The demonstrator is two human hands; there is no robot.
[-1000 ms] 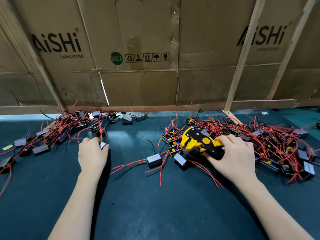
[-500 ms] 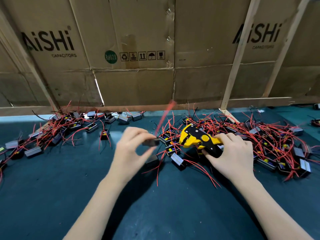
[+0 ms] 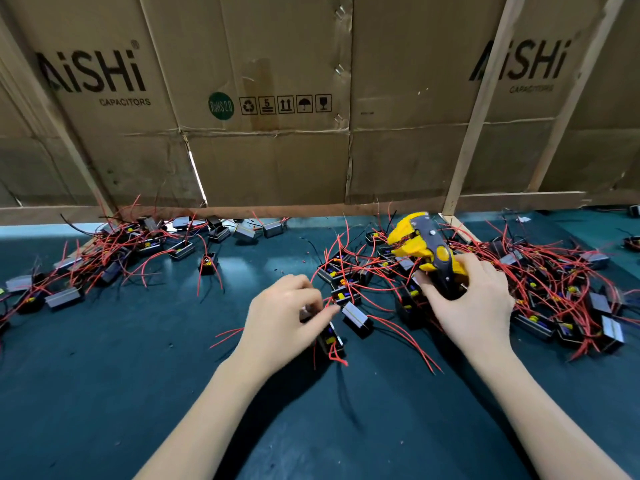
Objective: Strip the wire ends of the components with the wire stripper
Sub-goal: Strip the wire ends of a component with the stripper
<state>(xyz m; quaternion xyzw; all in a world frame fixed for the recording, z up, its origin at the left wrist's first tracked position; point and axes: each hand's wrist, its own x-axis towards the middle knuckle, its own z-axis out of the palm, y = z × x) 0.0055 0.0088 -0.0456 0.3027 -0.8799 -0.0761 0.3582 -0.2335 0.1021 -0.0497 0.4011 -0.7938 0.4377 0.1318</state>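
The stripper is gripped in the right hand, head tilted up. The left hand pinches a component on the mat.

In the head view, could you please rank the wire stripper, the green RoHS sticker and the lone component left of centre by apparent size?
1. Wire stripper, clearly largest, though it is held nearer the camera.
2 and 3. Green RoHS sticker and lone component look alike; I won't rank them, as the sticker sits farther back.
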